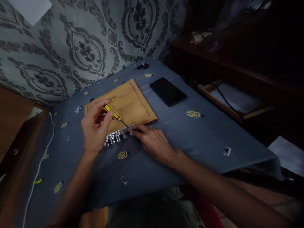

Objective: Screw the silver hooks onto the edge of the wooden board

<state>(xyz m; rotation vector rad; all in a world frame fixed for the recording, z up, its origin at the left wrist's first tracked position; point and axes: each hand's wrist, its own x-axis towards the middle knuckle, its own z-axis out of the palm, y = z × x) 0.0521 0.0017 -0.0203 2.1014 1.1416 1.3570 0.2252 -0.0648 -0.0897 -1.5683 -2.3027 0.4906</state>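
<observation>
My left hand [97, 128] is closed around the yellow and black handle of a screwdriver [112, 112]. Its thin shaft slants down to the right, and the tip meets a small metal hook [130, 129] at the near edge of a wooden panel [123, 101]. My right hand [154, 142] pinches that same hook with its fingertips at the panel's near right side. Several similar silvery hooks [118, 136] line the near edge, running left toward my left wrist. Part of the panel's left side is hidden behind my left hand.
A black phone [168, 91] lies right of the panel on the blue patterned tablecloth [161, 164]. A loose metal piece [78, 109] lies to the left, dark keys or a similar small item [143, 65] at the back. A white cable [45, 155] runs down the left side. An open drawer [234, 98] stands right.
</observation>
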